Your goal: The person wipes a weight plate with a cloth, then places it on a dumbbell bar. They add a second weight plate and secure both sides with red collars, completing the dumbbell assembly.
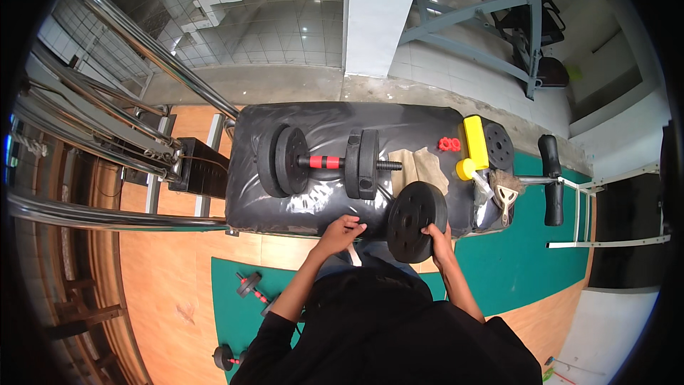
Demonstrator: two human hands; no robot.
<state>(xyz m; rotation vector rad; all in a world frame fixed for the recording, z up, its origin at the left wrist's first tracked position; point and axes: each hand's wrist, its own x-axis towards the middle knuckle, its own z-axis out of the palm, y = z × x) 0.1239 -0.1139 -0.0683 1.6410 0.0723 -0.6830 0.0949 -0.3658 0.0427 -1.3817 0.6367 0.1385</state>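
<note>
One black weight plate [412,219] grasped at its right side by the right hand [438,239], at the bench's [324,115] near edge, right of middle. Left hand [342,234] holds nothing, fingers loosely curled, near that edge's middle. Dumbbell [325,162] lies toward the left end; red collars [449,144] nearer the far right corner.

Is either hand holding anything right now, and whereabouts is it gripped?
The right hand holds a black weight plate by its rim, on the right side. The left hand appears to hold nothing.
</note>
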